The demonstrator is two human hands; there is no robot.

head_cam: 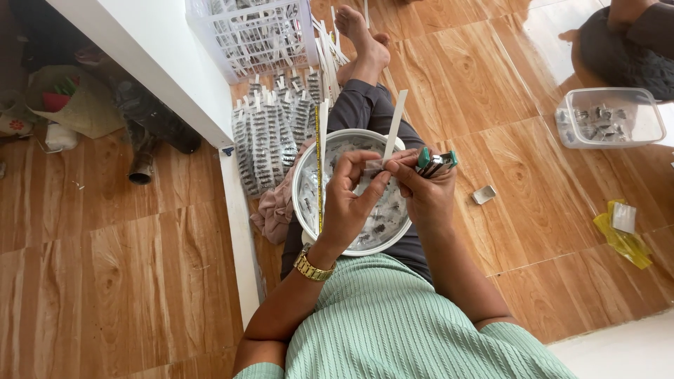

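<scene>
I sit on the floor with a white bowl (306, 173) of small clear packets on my lap. My left hand (349, 200) pinches a small clear packet (373, 165) together with a long white paper strip (395, 124) that sticks up from my fingers. My right hand (423, 189) holds a small stapler (436, 162) with green ends, its jaw close to the packet, and its fingertips touch the packet too. A thin yellow strip (319, 161) stands along the bowl's left side.
Rows of filled strips (270, 133) lie on the floor ahead, beside a white plastic basket (249, 35) and loose white strips (327, 49). A clear plastic box (609, 116) sits at right, with a yellow wrapper (622, 235) and a small staple box (484, 194). Another person's dark-clothed leg (625, 42) is at the top right.
</scene>
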